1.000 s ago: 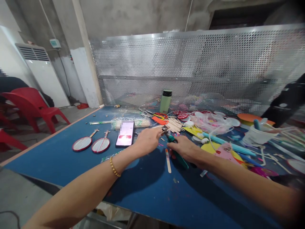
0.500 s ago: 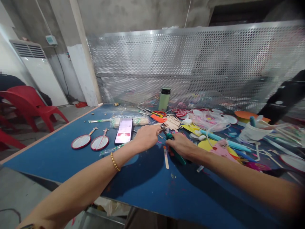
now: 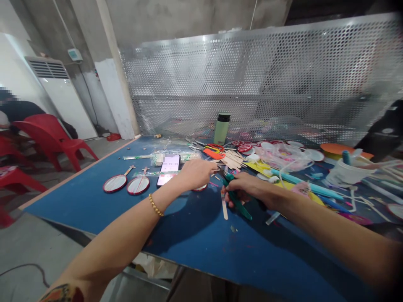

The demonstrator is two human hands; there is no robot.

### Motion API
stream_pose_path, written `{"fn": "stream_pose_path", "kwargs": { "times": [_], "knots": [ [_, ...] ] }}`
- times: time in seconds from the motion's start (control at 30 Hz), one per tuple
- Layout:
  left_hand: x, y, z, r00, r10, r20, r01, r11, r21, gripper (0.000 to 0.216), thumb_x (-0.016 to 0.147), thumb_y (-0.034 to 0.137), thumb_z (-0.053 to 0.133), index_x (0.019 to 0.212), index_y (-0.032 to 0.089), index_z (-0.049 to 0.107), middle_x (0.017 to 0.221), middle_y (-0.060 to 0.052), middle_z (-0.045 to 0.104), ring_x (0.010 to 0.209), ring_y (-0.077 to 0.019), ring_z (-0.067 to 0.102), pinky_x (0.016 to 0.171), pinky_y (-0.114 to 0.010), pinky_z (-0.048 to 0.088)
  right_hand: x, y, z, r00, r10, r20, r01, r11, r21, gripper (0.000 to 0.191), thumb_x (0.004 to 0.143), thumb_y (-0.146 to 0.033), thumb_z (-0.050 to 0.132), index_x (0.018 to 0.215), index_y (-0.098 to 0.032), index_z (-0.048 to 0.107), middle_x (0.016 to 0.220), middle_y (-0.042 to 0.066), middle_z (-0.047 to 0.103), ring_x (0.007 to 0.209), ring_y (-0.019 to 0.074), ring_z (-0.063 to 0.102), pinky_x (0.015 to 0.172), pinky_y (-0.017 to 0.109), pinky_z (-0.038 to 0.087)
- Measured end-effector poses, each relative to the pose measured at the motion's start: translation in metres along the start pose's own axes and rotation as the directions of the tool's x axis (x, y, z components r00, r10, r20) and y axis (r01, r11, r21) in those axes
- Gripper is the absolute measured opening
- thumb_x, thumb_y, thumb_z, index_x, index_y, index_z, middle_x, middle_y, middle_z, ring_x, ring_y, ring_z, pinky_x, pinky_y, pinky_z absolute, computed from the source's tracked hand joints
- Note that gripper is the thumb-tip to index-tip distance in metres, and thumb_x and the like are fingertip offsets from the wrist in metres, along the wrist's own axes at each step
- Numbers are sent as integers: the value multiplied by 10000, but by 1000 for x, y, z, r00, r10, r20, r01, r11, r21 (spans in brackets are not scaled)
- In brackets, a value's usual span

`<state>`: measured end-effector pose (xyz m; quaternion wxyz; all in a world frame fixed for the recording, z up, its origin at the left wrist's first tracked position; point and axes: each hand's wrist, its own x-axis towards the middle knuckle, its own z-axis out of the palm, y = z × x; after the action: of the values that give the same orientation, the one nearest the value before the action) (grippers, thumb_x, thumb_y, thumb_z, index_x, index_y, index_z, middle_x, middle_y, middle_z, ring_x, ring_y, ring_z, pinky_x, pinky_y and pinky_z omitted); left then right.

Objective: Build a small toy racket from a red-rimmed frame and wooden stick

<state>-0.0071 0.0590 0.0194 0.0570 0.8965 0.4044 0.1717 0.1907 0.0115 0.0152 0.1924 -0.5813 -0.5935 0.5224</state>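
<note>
My right hand [image 3: 244, 186] is wrapped around green-handled pliers [image 3: 241, 205], their jaws pointing toward my left hand. My left hand [image 3: 198, 174] is closed in a pinch close to the jaws. A small pale end shows at its fingertips, too small to name. Beneath the left palm peeks a red-rimmed round piece [image 3: 199, 188]; whether the hand holds it, I cannot tell. A flat wooden craft stick [image 3: 224, 208] lies below the pliers. Left of my left hand rest two red-rimmed discs with stick handles, one nearer [image 3: 138, 185] and one farther left [image 3: 115, 183].
A lit phone [image 3: 170, 164] stands behind my left wrist, with plastic-wrapped sticks [image 3: 192, 156] around it. Farther back are orange-handled scissors [image 3: 214, 153], loose craft sticks [image 3: 233, 159] and a green bottle [image 3: 222, 129]. Right of my hands are a white cup [image 3: 338, 174] and a blue tube [image 3: 308, 184].
The view has shifted slightly left. The red-rimmed piece under my left hand has come into sight. My right-hand fingers show more around the pliers, and a clear strip now lies across the phone.
</note>
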Motion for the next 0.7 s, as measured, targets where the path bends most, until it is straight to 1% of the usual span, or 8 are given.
{"fn": "stream_pose_path", "kwargs": {
  "times": [0.1, 0.17, 0.27, 0.4, 0.47, 0.57, 0.63, 0.7],
  "knots": [
    [-3, -7, -10, 997, 79, 8, -78, 995, -57, 297, 997, 210, 465, 1144, 247, 720, 1150, -34, 734, 1006, -190, 651, 856, -265, 462, -8, 1, -8, 1000, 8, 14, -9, 994, 106, 161, 766, -258, 572, 851, -145, 650, 769, 74, 726, 648, 159, 685, 561, 234, 522],
    [-7, -8, -18, 996, 84, -24, -86, 994, -61, 344, 1013, 201, 422, 1233, 234, 684, 1220, -34, 714, 1060, -172, 643, 892, -254, 461, -12, 1, -14, 1000, 20, 0, -20, 989, 147, 179, 776, -260, 569, 890, -143, 643, 773, 80, 725, 636, 162, 686, 520, 226, 507],
    [-15, -3, -31, 995, 33, -89, -33, 999, 3, 394, 1011, 194, 386, 1290, 228, 663, 1225, -75, 712, 1071, -226, 648, 910, -321, 457, -16, -3, -21, 1000, 29, 10, -31, 983, 181, 188, 772, -247, 593, 914, -134, 644, 835, 118, 748, 690, 199, 719, 504, 230, 508],
    [-9, -5, -53, 990, -54, -130, 72, 988, 137, 363, 987, 239, 451, 1258, 261, 692, 1083, -114, 742, 1005, -315, 668, 878, -414, 443, -17, -11, -23, 999, -6, 32, -2, 969, 247, 224, 745, -227, 613, 945, -134, 647, 945, 154, 763, 861, 259, 743, 725, 309, 588],
    [6, -20, -63, 984, -107, -139, 134, 971, 199, 338, 982, 235, 470, 1212, 269, 715, 1067, -119, 736, 1033, -330, 663, 890, -435, 440, -17, -12, -23, 999, -39, 24, 30, 961, 274, 269, 748, -251, 622, 988, -134, 654, 966, 159, 763, 910, 278, 739, 794, 348, 591],
    [38, -59, -69, 979, -166, -122, 193, 943, 272, 279, 996, 261, 501, 1164, 243, 723, 1072, -117, 722, 1080, -322, 652, 908, -442, 462, -17, -6, -26, 993, -112, -30, 116, 949, 293, 340, 775, -317, 610, 1068, -149, 651, 1024, 148, 754, 921, 272, 734, 843, 378, 583],
    [59, -86, -66, 982, -174, -76, 189, 933, 305, 253, 1001, 324, 549, 1170, 198, 689, 1126, -108, 693, 1064, -278, 651, 916, -446, 502, -16, 0, -28, 985, -150, -86, 168, 949, 268, 360, 786, -328, 590, 1102, -164, 638, 1007, 130, 751, 867, 256, 735, 824, 385, 582],
    [77, -109, -59, 987, -157, -17, 154, 933, 324, 308, 984, 371, 603, 1215, 168, 628, 1207, -95, 642, 1056, -235, 643, 918, -441, 538, -16, 7, -28, 977, -162, -138, 190, 958, 215, 337, 771, -314, 606, 1076, -175, 644, 929, 108, 748, 801, 253, 728, 785, 396, 578]
  ]
}}
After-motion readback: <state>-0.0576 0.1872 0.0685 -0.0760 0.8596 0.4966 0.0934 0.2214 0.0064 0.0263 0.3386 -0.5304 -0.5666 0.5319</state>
